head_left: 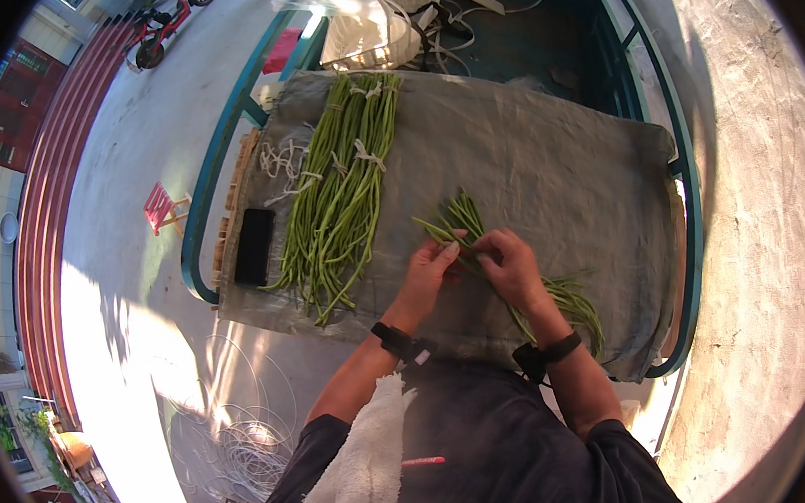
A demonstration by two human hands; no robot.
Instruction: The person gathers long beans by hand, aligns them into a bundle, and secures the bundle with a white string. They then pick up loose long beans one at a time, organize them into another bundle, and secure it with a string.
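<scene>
My left hand (431,272) pinches the end of a few long green beans, its thumb and fingers closed. Close beside it my right hand (510,260) is closed on the same beans (462,216). Their loose far ends trail under my right wrist as a fanned bunch (572,306) on the grey cloth (547,164). To the left on the cloth lie tied bundles of long beans (346,194), bound with white strips. A tangle of white ties (284,161) and a black phone (253,247) rest left of those bundles.
The cloth covers part of a green metal cart bed with side rails (694,229). At its far end stands a white basket (367,39) with plastic and cords. A small red stool (165,209) and a coil of white wire (253,452) are on the ground at left.
</scene>
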